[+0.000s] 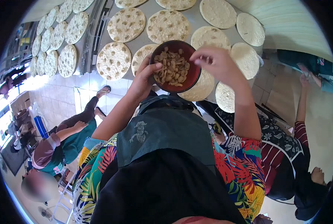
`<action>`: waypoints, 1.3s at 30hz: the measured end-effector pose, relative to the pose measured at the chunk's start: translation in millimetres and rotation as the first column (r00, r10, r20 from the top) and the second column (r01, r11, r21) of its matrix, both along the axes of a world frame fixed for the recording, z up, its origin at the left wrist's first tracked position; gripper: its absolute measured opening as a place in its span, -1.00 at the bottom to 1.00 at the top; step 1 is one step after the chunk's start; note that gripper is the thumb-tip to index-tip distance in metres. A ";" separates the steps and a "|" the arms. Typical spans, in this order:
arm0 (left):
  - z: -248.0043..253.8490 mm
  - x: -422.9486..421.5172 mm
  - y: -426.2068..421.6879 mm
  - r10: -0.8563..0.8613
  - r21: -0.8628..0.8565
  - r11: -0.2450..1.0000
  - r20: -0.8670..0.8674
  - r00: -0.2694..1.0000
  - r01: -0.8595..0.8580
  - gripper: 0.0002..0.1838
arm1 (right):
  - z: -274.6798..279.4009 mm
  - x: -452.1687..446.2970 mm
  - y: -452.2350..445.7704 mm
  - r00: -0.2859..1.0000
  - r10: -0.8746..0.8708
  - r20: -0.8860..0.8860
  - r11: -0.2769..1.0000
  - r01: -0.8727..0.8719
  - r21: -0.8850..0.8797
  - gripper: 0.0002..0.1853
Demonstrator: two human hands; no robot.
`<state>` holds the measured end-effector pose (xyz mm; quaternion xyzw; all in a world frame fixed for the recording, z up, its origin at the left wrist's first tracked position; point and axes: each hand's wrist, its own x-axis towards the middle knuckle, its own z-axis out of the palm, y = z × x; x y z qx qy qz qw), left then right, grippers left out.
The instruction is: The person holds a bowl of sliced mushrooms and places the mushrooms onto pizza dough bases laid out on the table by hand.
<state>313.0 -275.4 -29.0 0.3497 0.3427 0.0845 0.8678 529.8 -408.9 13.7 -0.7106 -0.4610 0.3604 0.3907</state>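
My left hand [147, 76] holds a dark bowl with a red inside [190, 76] by its left rim, thumb over the edge. Tan, flat slices [171, 67] fill much of the bowl. Over the bowl's right rim is my right hand [215, 61], its fingers bent and thumb close to the fingertips; whether anything is between them is too small to tell. Around the bowl lie round, flat dough pieces. Those at the left, such as one dough round [114, 61], carry scattered brown pieces. A dough round at the right [244, 61] shows a plain, cream-coloured top.
The dough rounds lie on a grey table [136, 26]. More topped rounds stand on a second surface at the left [67, 59]. One person [75, 138] is at the left, another [282, 149] at the right. A further person's sleeve [328, 82] shows at the far right.
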 end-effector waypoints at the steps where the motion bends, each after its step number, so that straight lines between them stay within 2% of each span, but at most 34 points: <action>1: -1.5 1.6 -1.3 -0.005 -0.001 1.000 0.007 1.000 0.005 -0.36 | 1.3 -12.1 -0.9 0.973 0.158 0.168 0.987 -0.157 -0.020 -0.88; 2: -2.2 3.4 -2.8 -0.015 0.041 0.999 -0.004 1.000 0.015 -0.35 | 1.3 -22.0 -2.0 0.893 0.311 0.326 0.950 -0.306 -0.066 -0.88; 3: -1.4 4.5 -3.5 -0.026 0.079 0.996 -0.018 0.999 0.028 -0.35 | 0.7 -31.3 -3.2 0.893 0.307 0.330 0.951 -0.301 -0.070 -0.88; 5: -0.7 7.4 -6.2 -0.042 0.089 0.995 -0.032 0.999 0.045 -0.34 | -4.2 -45.8 -5.7 0.741 0.392 0.545 0.915 -0.374 -0.150 -0.88; 6: 0.0 8.5 -7.7 -0.057 0.096 0.994 -0.053 0.997 0.062 -0.34 | -3.4 -51.4 -6.3 0.707 0.441 0.553 0.896 -0.377 -0.233 -0.87; 7: 0.8 9.7 -9.4 -0.057 0.100 0.993 -0.049 0.997 0.061 -0.34 | -6.4 -53.6 -7.8 0.705 0.439 0.558 0.897 -0.376 -0.231 -0.87; 10: 1.1 11.2 -12.8 -0.103 0.115 0.987 -0.068 0.992 0.110 -0.33 | -11.3 -57.8 -13.1 0.712 0.509 0.484 0.859 -0.384 -0.338 -0.84; 12: -0.7 12.2 -14.7 -0.086 0.123 0.988 -0.047 0.995 0.091 -0.33 | -10.8 -57.1 -17.8 0.785 0.422 0.454 0.905 -0.337 -0.259 -0.85; 16: -0.7 15.7 -17.6 -0.061 0.135 0.989 -0.007 0.998 0.061 -0.32 | -10.5 -62.1 -20.0 0.792 0.387 0.472 0.922 -0.319 -0.221 -0.85; 20: -7.2 13.2 -17.5 -0.080 0.177 0.980 -0.054 0.995 0.089 -0.32 | -21.3 -64.7 -21.3 0.846 0.379 0.375 0.925 -0.344 -0.160 -0.82; 22: -3.2 12.3 -20.6 -0.029 0.116 0.993 -0.050 0.998 0.035 -0.32 | -20.5 -63.3 -22.2 0.864 0.375 0.336 0.927 -0.345 -0.149 -0.81; 24: -3.6 9.1 -17.9 -0.024 0.109 0.994 -0.052 0.998 0.030 -0.31 | -12.4 -64.3 -20.4 0.901 0.352 0.253 0.934 -0.323 -0.152 -0.77; 28: -20.2 7.9 -17.2 -0.047 0.050 0.998 -0.042 0.998 0.049 -0.28 | -4.3 -62.0 -18.6 0.908 0.359 0.217 0.933 -0.342 -0.111 -0.74; 30: -24.2 6.7 -16.3 -0.044 0.037 0.998 -0.046 0.998 0.046 -0.27 | -10.4 -60.0 -18.1 0.936 0.350 -0.041 0.934 -0.352 -0.067 -0.72; 31: -25.8 1.2 -13.1 -0.046 0.022 0.999 -0.057 0.997 0.047 -0.27 | -15.9 -64.1 -17.1 0.939 0.342 -0.039 0.936 -0.344 -0.074 -0.72; 33: -27.7 0.3 -13.6 -0.027 0.035 0.999 -0.077 0.997 0.030 -0.27 | -27.7 -58.1 -17.7 0.958 0.234 -0.164 0.972 -0.232 0.027 -0.80; 34: -31.0 -0.7 -13.7 -0.020 0.032 0.999 -0.074 0.997 0.022 -0.28 | -31.7 -51.7 -17.2 0.957 0.239 -0.163 0.971 -0.237 0.027 -0.80; 36: -31.5 -2.4 -13.8 -0.005 0.025 1.000 -0.072 0.997 0.007 -0.29 | -38.6 -31.9 -16.7 0.945 -0.022 -0.326 1.000 0.026 0.009 -0.82; 38: -24.0 -6.4 -10.8 -0.002 0.012 1.000 -0.079 0.997 0.003 -0.32 | -40.0 -4.9 -12.4 0.873 -0.196 -0.448 0.978 0.205 -0.028 -0.82; 39: -21.2 -6.9 -10.1 0.005 0.014 1.000 -0.078 0.997 -0.004 -0.32 | -50.8 16.3 -12.3 0.891 -0.272 -0.365 0.960 0.280 -0.032 -0.81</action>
